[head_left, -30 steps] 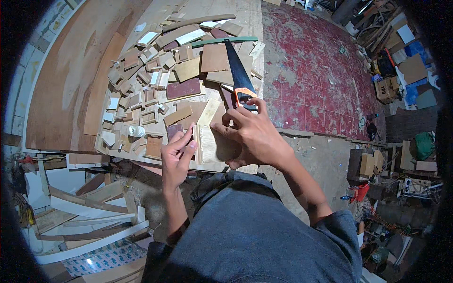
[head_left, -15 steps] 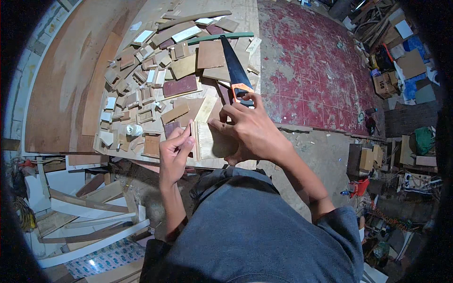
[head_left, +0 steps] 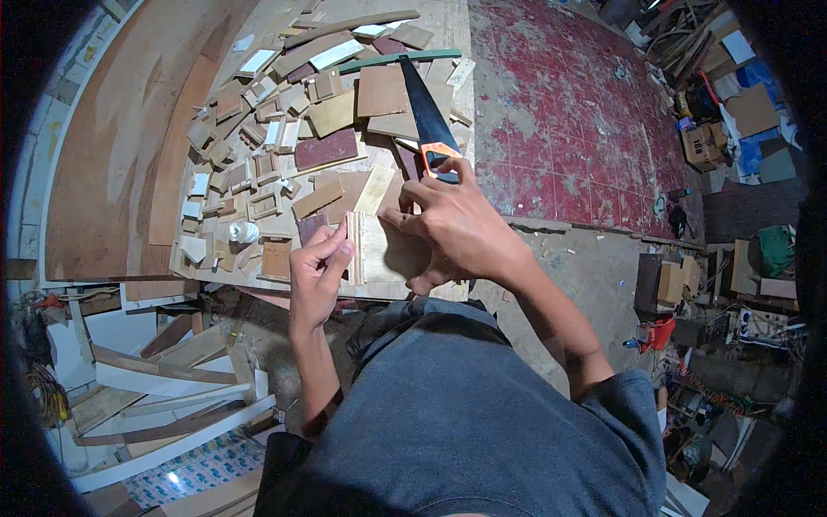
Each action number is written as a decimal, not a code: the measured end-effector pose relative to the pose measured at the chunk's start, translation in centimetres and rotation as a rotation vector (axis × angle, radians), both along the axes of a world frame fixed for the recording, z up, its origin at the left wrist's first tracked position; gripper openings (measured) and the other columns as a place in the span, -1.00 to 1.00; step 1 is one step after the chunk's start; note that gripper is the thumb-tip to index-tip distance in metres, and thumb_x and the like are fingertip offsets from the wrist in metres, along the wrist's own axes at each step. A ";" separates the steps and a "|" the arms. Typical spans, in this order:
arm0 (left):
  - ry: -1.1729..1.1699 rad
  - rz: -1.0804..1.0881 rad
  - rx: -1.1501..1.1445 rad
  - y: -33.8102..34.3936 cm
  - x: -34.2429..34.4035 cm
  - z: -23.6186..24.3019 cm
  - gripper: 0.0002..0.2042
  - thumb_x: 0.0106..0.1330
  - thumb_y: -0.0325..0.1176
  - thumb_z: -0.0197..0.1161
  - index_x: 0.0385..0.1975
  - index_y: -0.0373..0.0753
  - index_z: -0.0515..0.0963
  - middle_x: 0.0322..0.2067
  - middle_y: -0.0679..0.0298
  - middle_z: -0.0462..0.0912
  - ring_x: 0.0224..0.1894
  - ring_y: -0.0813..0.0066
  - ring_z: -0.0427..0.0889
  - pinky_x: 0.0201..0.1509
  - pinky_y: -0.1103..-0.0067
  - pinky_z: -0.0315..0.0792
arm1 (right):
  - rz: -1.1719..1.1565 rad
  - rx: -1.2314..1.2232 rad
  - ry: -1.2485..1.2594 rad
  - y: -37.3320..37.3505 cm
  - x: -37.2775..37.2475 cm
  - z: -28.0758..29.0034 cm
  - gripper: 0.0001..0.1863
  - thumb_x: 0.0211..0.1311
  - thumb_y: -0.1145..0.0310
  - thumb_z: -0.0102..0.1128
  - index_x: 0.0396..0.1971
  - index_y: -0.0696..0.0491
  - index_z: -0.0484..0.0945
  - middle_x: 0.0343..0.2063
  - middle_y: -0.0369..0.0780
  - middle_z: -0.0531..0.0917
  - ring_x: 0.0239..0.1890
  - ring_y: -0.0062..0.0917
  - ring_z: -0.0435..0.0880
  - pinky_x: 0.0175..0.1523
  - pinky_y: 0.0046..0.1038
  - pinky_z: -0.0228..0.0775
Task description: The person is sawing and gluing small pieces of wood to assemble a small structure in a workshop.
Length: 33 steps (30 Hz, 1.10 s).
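A small pale plywood piece with thin strips of wood along its left edge sits at the near edge of the workbench. My left hand is closed, thumb and fingers pinching the strips at that left edge. Across the other side of the plywood, my right hand spans it, a fingertip at the far corner and the thumb at the near one, gripping it. A handsaw with a black blade and orange handle lies just beyond my right fingers, which partly cover the handle.
Scattered wood offcuts and small wooden boxes cover the bench's left part. A white bottle-like item stands among them. Beyond the bench lies a red tiled floor. Boards are heaped below left; clutter fills the right.
The bench and its contents sit slightly higher in the picture. Both hands keep their hold on the wooden pieces, with hardly any shift.
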<state>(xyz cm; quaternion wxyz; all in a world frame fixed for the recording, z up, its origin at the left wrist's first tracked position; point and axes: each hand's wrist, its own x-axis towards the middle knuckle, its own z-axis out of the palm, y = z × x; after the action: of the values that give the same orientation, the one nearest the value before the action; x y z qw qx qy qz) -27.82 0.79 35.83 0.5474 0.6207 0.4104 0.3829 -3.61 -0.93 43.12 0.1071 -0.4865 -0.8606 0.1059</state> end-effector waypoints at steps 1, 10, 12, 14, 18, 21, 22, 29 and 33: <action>0.009 0.001 0.009 0.0 -0.1 0.0 -0.64 0.37 -0.46 0.22 0.12 -0.48 0.49 -0.39 0.38 0.48 -0.29 0.69 0.36 -0.16 0.70 0.27 | 0.028 0.039 0.032 0.0 0.0 -0.1 -0.16 -0.54 0.00 0.57 -0.03 0.01 0.63 -0.29 -0.18 0.57 -0.10 -0.28 0.63 0.18 -0.01 0.17; -0.003 -0.024 -0.045 -0.1 -0.2 0.2 -0.66 0.38 -0.49 0.19 0.11 -0.48 0.50 -0.39 0.39 0.48 -0.31 0.72 0.33 -0.22 0.73 0.24 | 0.044 -0.075 0.046 0.4 0.3 -0.4 -0.09 -0.65 -0.07 0.60 -0.06 0.02 0.66 -0.34 -0.15 0.60 -0.14 -0.26 0.65 0.13 -0.03 0.18; 0.003 -0.023 -0.053 0.0 -0.3 0.2 -0.66 0.38 -0.49 0.19 0.11 -0.47 0.50 -0.39 0.39 0.48 -0.31 0.73 0.33 -0.22 0.73 0.23 | 0.045 -0.073 0.062 0.4 0.3 -0.4 -0.10 -0.63 -0.09 0.59 -0.06 0.02 0.67 -0.33 -0.14 0.60 -0.14 -0.25 0.65 0.13 -0.04 0.18; 0.010 -0.020 -0.060 -0.1 -0.3 0.2 -0.66 0.38 -0.49 0.19 0.11 -0.47 0.50 -0.39 0.39 0.48 -0.31 0.73 0.33 -0.23 0.74 0.23 | 0.048 -0.070 0.078 0.5 0.3 -0.5 -0.10 -0.62 -0.11 0.59 -0.07 0.03 0.68 -0.32 -0.13 0.61 -0.15 -0.23 0.65 0.12 -0.05 0.18; 0.007 0.009 -0.069 -0.1 0.0 0.4 -0.66 0.37 -0.51 0.19 0.12 -0.46 0.50 -0.41 0.40 0.48 -0.32 0.73 0.33 -0.22 0.74 0.24 | 0.020 -0.166 0.073 0.9 0.4 -0.7 -0.08 -0.69 -0.01 0.55 -0.04 0.04 0.66 -0.32 -0.20 0.58 -0.16 -0.31 0.61 0.13 -0.17 0.14; -0.015 0.028 -0.098 0.0 0.2 0.2 -0.66 0.36 -0.52 0.19 0.11 -0.45 0.50 -0.40 0.39 0.50 -0.32 0.73 0.34 -0.22 0.75 0.24 | 0.020 -0.174 0.083 1.0 0.5 -1.0 -0.08 -0.70 -0.02 0.54 -0.05 0.05 0.67 -0.33 -0.19 0.58 -0.19 -0.30 0.61 0.11 -0.18 0.15; -0.038 0.039 -0.115 0.0 0.3 0.1 -0.67 0.36 -0.52 0.19 0.11 -0.45 0.50 -0.40 0.39 0.51 -0.32 0.74 0.35 -0.22 0.75 0.25 | 0.020 -0.163 0.097 1.0 0.6 -1.2 -0.08 -0.70 -0.02 0.54 -0.05 0.06 0.67 -0.34 -0.18 0.59 -0.20 -0.29 0.61 0.10 -0.18 0.16; -0.032 0.060 -0.099 -0.1 0.3 -0.1 -0.67 0.35 -0.55 0.18 0.10 -0.45 0.51 -0.39 0.40 0.53 -0.32 0.74 0.37 -0.21 0.76 0.26 | 0.014 -0.173 0.098 1.2 0.3 -1.3 -0.11 -0.67 -0.02 0.52 -0.08 0.08 0.67 -0.38 -0.15 0.59 -0.24 -0.28 0.62 0.00 -0.19 0.20; -0.031 0.099 -0.104 -0.2 0.5 -0.3 -0.67 0.34 -0.54 0.19 0.10 -0.43 0.53 -0.39 0.41 0.52 -0.33 0.75 0.37 -0.22 0.77 0.25 | 0.018 -0.179 0.092 1.3 0.4 -1.2 -0.10 -0.67 -0.01 0.52 -0.07 0.08 0.67 -0.41 -0.16 0.57 -0.27 -0.26 0.61 -0.02 -0.20 0.22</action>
<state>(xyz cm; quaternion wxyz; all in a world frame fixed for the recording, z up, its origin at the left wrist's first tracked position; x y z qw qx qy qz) -27.33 0.56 35.56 0.5654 0.5646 0.4514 0.3972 -3.25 0.34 41.87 0.1018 -0.4808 -0.8463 0.2057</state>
